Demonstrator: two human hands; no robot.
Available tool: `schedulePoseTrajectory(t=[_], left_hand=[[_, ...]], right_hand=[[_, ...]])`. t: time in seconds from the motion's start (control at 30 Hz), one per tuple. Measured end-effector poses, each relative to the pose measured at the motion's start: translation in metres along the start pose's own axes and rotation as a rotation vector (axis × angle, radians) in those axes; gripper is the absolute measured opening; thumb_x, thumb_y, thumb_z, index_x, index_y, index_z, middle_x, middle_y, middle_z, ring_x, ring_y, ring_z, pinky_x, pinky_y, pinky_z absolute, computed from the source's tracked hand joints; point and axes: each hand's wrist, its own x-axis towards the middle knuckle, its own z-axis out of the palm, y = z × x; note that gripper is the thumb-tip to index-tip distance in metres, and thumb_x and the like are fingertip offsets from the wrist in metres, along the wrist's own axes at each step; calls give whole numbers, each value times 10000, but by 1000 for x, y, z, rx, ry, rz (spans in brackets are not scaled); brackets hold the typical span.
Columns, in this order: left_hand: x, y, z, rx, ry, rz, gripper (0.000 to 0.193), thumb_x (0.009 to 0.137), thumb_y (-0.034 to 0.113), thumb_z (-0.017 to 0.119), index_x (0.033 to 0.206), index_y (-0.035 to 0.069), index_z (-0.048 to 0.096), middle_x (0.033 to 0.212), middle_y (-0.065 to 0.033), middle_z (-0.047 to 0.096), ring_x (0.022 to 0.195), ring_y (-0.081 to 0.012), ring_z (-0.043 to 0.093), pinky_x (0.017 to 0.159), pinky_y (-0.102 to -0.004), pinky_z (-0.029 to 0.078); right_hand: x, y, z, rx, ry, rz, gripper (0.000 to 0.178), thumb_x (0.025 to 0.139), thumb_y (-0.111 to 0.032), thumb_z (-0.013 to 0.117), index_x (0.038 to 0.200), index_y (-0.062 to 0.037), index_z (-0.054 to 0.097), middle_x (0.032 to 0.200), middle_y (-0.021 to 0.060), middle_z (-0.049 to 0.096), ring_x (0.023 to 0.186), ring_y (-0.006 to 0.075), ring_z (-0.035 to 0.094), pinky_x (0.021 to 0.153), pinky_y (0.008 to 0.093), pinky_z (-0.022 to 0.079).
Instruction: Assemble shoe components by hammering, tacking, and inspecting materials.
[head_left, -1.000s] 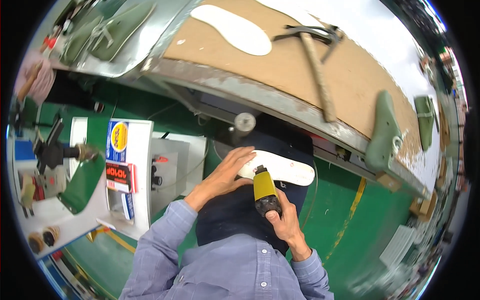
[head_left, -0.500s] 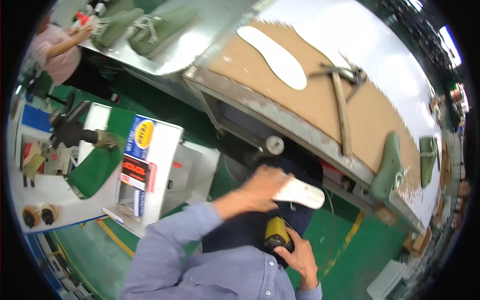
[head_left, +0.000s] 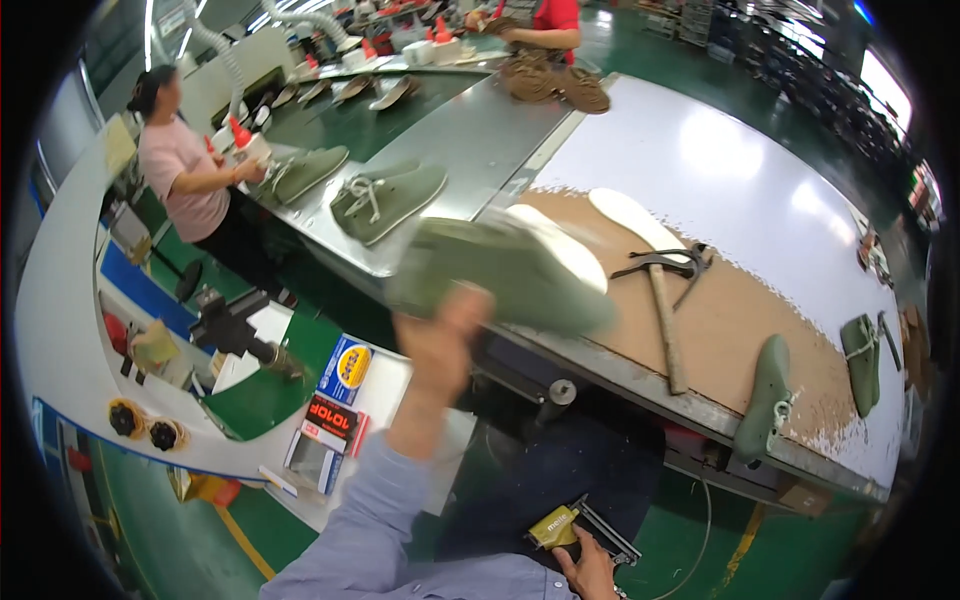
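My left hand (head_left: pixel 440 335), smeared by motion, is raised near the bench's front edge, its fingers closed on a smooth green shoe last (head_left: pixel 505 275). The last is also blurred and covers part of a white insole (head_left: pixel 580 258). Low in front of me, my right hand (head_left: pixel 590 568) grips a yellow and black staple gun (head_left: pixel 553 527) resting against my dark-clothed leg. Its long metal magazine points away from the palm. On the brown board lie a wooden-handled hammer (head_left: pixel 668 330), black pincers (head_left: pixel 685 264) and a second insole (head_left: pixel 630 215).
Another green last (head_left: pixel 766 395) and a green shoe (head_left: pixel 862 365) are at the bench's right. Laced green shoes (head_left: pixel 390 203) stand on the metal table. A machine (head_left: pixel 240 325) and small boxes (head_left: pixel 335 415) are at left. Two other people work at the back.
My left hand has risen forward to the bench; the green last now shows where a white sole-shaped face showed before. My right hand still holds the staple gun, now turned. The view has tilted up.
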Motion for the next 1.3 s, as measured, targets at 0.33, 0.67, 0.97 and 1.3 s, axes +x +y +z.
schedulePoseTrajectory(t=[0.33,0.67,0.97,1.3], left_hand=[[123,-42,-168,1474,28,168,507,803,175,706,1253,9,543,1153,-210,623,1091,-346,598,942,-406,453],[44,-149,76,1116,-854,232,350,831,124,640,1157,6,593,1121,-191,621,1073,-372,573,931,-400,462],[127,-276,124,1579,-1211,223,685,822,165,648,1442,148,359,1388,-141,459,1286,-346,426,1089,-511,317],[170,-266,141,1704,-1511,176,539,799,284,718,1295,170,539,1298,-107,523,1135,-341,548,954,-403,459]], right_hand=[[28,-9,-117,85,861,-138,386,776,-117,721,1112,22,591,1054,197,625,963,350,605,859,404,484],[112,13,-254,46,905,35,542,797,-177,657,1271,19,481,1040,273,620,980,433,600,822,470,482],[87,3,-257,-93,778,141,453,750,-237,726,1129,-19,610,914,229,672,874,421,637,761,468,509],[94,3,-259,-53,820,176,464,746,-267,755,1130,-51,609,885,213,673,856,415,640,752,474,507]])
